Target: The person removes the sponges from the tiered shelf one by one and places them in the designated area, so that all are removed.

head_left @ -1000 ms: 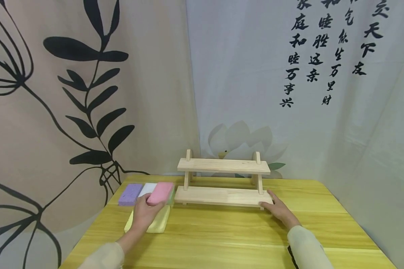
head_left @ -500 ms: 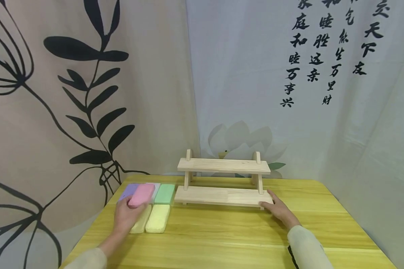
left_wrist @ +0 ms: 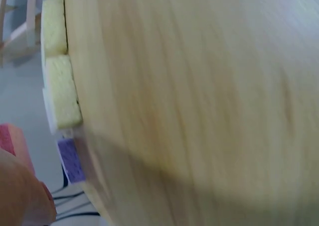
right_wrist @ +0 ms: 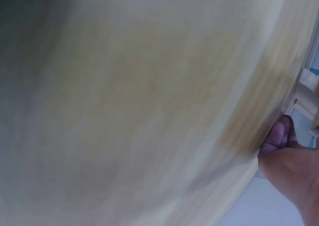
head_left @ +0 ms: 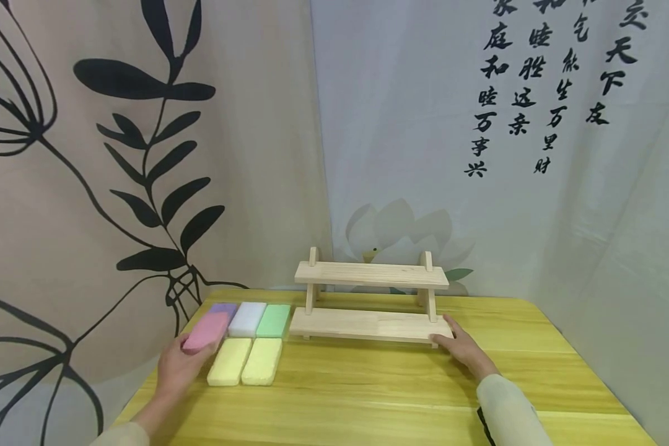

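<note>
My left hand (head_left: pixel 178 370) pinches a pink sponge (head_left: pixel 209 331) above the table's left side, covering part of a purple sponge (head_left: pixel 224 309) in the head view. To the right of the purple one lie a white sponge (head_left: pixel 248 319) and a green sponge (head_left: pixel 274 321). Two pale yellow sponges lie side by side in front of these, a left yellow sponge (head_left: pixel 230 362) and a right yellow sponge (head_left: pixel 262 362). A two-tier wooden rack (head_left: pixel 362 324) stands at the back, and my right hand (head_left: pixel 468 350) grips the right end of its lower board.
The wooden table (head_left: pixel 368 396) has its left edge close to my left hand. Behind it hangs a curtain (head_left: pixel 267 155) printed with dark plants and Chinese writing. The rack's upper board (head_left: pixel 371 274) sits above and behind the lower one.
My left hand has carried the pink sponge leftward, from over the green and white sponges to over the purple one. The green, white and yellow sponges now show fully. My right hand has stayed put.
</note>
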Action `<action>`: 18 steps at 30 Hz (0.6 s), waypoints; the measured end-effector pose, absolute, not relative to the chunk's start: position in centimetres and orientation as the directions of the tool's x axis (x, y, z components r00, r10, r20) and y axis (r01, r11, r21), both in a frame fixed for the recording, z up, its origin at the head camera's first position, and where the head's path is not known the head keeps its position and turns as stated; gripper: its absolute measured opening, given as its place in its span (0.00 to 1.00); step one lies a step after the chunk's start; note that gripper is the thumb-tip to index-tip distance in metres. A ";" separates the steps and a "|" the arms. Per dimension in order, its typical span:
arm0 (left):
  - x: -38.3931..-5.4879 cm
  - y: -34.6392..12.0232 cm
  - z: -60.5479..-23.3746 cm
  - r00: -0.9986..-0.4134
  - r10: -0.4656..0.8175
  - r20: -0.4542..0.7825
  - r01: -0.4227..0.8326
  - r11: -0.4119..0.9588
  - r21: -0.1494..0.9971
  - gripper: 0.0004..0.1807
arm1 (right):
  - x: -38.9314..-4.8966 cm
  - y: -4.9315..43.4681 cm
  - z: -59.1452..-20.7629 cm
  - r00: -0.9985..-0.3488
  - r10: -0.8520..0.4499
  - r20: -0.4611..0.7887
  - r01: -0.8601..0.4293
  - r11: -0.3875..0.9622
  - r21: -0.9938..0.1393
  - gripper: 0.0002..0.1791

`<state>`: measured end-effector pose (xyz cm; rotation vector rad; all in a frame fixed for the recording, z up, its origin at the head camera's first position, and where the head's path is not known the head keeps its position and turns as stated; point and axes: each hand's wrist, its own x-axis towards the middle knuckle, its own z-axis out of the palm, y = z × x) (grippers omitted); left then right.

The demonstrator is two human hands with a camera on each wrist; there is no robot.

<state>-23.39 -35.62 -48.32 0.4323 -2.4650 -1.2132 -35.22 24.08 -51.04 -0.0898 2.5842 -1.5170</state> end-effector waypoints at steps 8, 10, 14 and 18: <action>-22.7 -37.3 -49.2 -0.878 -0.446 0.170 -0.134 0.573 0.809 0.47 | -35.7 24.5 -51.8 -0.988 -0.134 -0.079 0.005 0.477 -0.879 0.58; -22.5 -37.5 -49.5 -0.874 -0.451 0.181 -0.134 0.582 0.802 0.45 | -35.6 24.4 -51.7 -0.988 -0.130 -0.080 0.007 0.484 -0.875 0.57; -22.3 -38.0 -49.9 -0.874 -0.450 0.184 -0.145 0.603 0.785 0.42 | -35.3 24.0 -51.2 -0.989 -0.118 -0.085 0.017 0.488 -0.873 0.56; -22.2 -38.3 -50.3 -0.877 -0.442 0.186 -0.148 0.618 0.772 0.41 | -35.6 24.2 -51.4 -0.988 -0.118 -0.098 0.030 0.481 -0.876 0.57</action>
